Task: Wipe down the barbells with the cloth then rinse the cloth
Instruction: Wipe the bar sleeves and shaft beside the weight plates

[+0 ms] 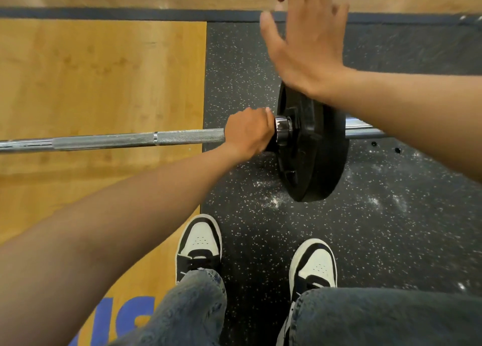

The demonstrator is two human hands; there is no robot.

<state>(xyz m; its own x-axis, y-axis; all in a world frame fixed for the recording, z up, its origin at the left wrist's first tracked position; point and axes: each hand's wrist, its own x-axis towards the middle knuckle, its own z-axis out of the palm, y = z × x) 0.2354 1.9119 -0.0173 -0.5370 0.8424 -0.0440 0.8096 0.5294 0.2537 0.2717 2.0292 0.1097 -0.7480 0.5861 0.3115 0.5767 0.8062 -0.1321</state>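
The barbell (135,138) lies left to right across the floor, the left hand (249,131) curled round its shaft against the black plate (315,147), the right hand (300,45) spread, empty, above.

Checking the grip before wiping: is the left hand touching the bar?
Touching. The head view shows the left hand with its fingers curled round the bar right beside the weight plate, no gap visible.
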